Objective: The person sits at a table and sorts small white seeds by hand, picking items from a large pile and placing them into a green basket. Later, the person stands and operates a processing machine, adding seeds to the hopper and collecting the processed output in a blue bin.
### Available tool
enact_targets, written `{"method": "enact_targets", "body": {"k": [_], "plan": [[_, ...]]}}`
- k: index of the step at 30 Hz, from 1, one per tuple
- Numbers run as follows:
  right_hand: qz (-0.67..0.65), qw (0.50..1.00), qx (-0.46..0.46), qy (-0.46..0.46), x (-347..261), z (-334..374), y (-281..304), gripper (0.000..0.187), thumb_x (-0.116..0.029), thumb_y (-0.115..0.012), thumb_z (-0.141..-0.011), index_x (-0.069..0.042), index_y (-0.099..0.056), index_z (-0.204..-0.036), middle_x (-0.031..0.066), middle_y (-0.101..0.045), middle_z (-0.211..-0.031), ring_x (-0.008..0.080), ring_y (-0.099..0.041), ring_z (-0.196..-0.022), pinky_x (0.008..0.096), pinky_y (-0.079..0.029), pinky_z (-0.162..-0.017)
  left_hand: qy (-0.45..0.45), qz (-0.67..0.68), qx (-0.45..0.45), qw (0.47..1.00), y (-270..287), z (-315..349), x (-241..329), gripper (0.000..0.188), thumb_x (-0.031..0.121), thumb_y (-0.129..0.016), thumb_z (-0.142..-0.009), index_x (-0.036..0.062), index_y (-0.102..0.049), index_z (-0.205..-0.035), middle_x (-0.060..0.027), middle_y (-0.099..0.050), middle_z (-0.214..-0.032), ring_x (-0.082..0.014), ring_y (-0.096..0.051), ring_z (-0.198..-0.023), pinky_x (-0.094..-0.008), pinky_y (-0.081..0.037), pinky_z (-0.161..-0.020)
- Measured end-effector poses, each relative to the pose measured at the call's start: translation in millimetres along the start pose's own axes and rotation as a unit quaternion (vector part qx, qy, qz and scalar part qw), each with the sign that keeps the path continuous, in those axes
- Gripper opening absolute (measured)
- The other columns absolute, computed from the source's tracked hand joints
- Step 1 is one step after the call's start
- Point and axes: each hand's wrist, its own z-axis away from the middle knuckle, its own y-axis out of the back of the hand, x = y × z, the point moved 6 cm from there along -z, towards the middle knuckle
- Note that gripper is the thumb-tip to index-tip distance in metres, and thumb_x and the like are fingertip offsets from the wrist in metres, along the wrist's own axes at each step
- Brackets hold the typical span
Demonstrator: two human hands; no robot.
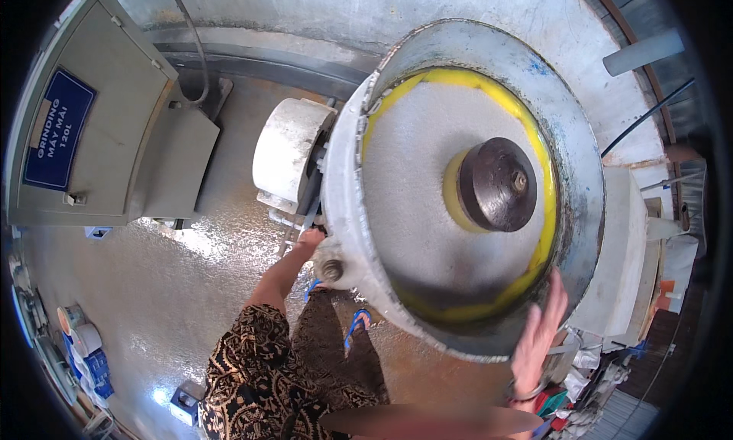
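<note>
A large round metal drum (584,173) stands tilted in front of me, its top uncovered. Inside lies a grey-white mass (416,165) with a smooth, grainy surface, edged by a yellow ring (544,234). A dark domed hub (496,184) with a bolt on top rises from the middle. My right hand (538,333) is at the drum's near right rim, fingers stretched out and holding nothing. At the drum's left side, my left hand (311,237) is closed around something dark beside a bar; the drum and the hand itself hide most of it.
A rounded white housing (292,153) is left of the drum. Farther left stands a grey metal cabinet (114,127) with a blue sign. The floor (183,287) is wet and shiny. A blue-and-white box (185,403) sits at lower left, and assorted items crowd the lower right.
</note>
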Motion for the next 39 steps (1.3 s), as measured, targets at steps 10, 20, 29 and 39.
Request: {"method": "enact_targets", "body": {"k": [10, 20, 29, 39], "plan": [[-0.3, 0.906, -0.262, 0.141, -85, -176, -172, 0.065, -0.01, -0.048, -0.081, 0.001, -0.02, -0.138, 0.0203, -0.024, -0.142, 0.0277, -0.018, -0.134, 0.0323, -0.018, -0.108, 0.081, 0.219, -0.005, 0.972, -65, 157, -89, 0.028, 0.026, -0.056, -0.076, 0.0042, -0.065, -0.09, -0.0206, -0.063, -0.083, -0.0349, -0.061, -0.081, -0.0425, -0.049, -0.073], [-0.101, 0.966, -0.08, 0.224, -53, -188, -223, 0.063, -0.01, -0.048, -0.075, 0.007, -0.028, -0.131, 0.0269, -0.035, -0.132, 0.0344, -0.032, -0.126, 0.0344, -0.022, -0.106, 0.496, 0.583, 0.16, 0.623, -186, 498, -207, 0.025, 0.006, -0.049, -0.081, 0.0022, -0.063, -0.101, -0.0067, -0.062, -0.07, -0.012, -0.056, -0.053, -0.0251, -0.045, -0.044], [0.086, 0.903, -0.29, 0.305, -8, -117, -150, 0.06, -0.012, -0.048, -0.077, 0.006, -0.029, -0.131, 0.0248, -0.033, -0.133, 0.0356, -0.03, -0.126, 0.0387, -0.023, -0.105, 0.407, 0.673, 0.082, 0.612, -223, 461, -51, 0.029, 0.02, -0.051, -0.086, 0.0068, -0.06, -0.11, -0.0032, -0.063, -0.082, -0.0108, -0.058, -0.068, -0.0254, -0.049, -0.057], [0.168, 0.846, -0.332, 0.381, -18, -105, -149, 0.057, -0.014, -0.047, -0.079, 0.005, -0.031, -0.13, 0.0224, -0.031, -0.134, 0.0368, -0.028, -0.126, 0.0435, -0.024, -0.104, 0.403, 0.639, 0.163, 0.634, -223, 447, 5, 0.025, 0.018, -0.053, -0.085, 0.0072, -0.062, -0.106, -0.0062, -0.065, -0.084, -0.0123, -0.06, -0.074, -0.0258, -0.049, -0.064]]}}
